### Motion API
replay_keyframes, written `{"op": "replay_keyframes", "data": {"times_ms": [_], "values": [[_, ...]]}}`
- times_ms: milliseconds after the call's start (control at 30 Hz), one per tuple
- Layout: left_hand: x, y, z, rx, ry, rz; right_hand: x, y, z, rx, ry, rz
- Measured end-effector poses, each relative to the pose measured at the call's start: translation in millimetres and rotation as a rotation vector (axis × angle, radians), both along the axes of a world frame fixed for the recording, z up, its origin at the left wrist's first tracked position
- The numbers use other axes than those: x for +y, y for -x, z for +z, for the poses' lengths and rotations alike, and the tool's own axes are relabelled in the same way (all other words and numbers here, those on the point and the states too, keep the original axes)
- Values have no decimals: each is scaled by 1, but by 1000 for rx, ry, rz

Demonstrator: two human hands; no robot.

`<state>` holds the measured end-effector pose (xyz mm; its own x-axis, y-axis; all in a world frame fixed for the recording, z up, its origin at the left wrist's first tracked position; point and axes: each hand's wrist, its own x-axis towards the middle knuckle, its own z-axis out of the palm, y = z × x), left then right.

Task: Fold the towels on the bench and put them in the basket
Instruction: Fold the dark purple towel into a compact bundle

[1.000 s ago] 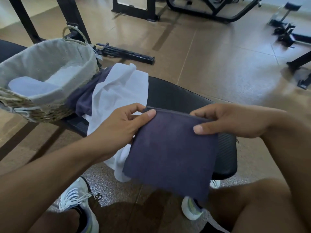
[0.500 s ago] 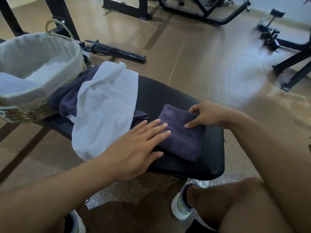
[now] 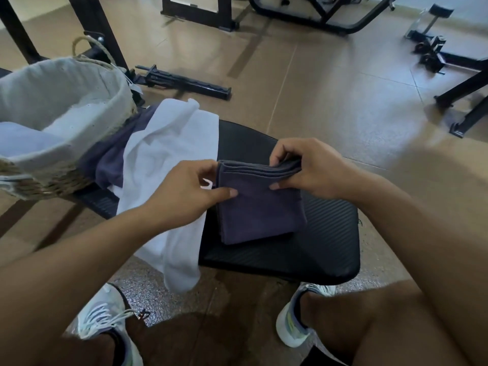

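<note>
Folding stage, head view. A dark purple towel point(image 3: 260, 207), already folded into a compact multi-layer square, is held at its upper edge above the black padded table point(image 3: 330, 233); its lower edge hangs down to about the pad. The left hand point(image 3: 184, 191) pinches the towel's upper left corner between thumb and curled fingers. The right hand point(image 3: 309, 167) grasps the upper right part of the stacked edge, thumb on the near face and fingers curled over the far side. The layers along the top edge show as several parallel lines, roughly aligned.

An unfolded white towel point(image 3: 169, 165) lies draped across the table and over its near edge, partly covering a second dark towel point(image 3: 111, 159) beside the cloth-lined woven basket point(image 3: 87, 133), which stands on the table at left. A pale folded piece point(image 3: 23, 141) already lies inside the basket.

Judgement: the fold appears nearly complete. To finish well, the stacked edges should be kept squared between both hands, the bundle supported so the layers do not slide apart, then carried left and laid flat in the basket next to or on the piece already there. The white towel seems the next to fold.
</note>
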<state>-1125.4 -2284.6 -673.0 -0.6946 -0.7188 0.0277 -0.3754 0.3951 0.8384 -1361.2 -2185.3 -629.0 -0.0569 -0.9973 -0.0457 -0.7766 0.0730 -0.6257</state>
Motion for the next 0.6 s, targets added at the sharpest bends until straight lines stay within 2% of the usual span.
{"op": "replay_keyframes", "data": {"times_ms": [133, 233, 300, 433, 500, 600], "values": [[7, 5, 14, 254, 179, 141, 7, -9, 24, 72, 226, -63], [12, 2, 20, 268, 322, 70, 19, -22, 41, 264, 330, -51], [19, -3, 13, 160, 389, -41, 30, -32, 40, 419, 237, -9], [40, -18, -14, -104, 356, -276, 58, -55, 11, 667, -218, 153], [49, -25, -25, -196, 392, -333, 66, -61, 0, 663, -345, 220], [54, -29, -27, -180, 372, -281, 67, -52, -3, 546, -304, 158]]}}
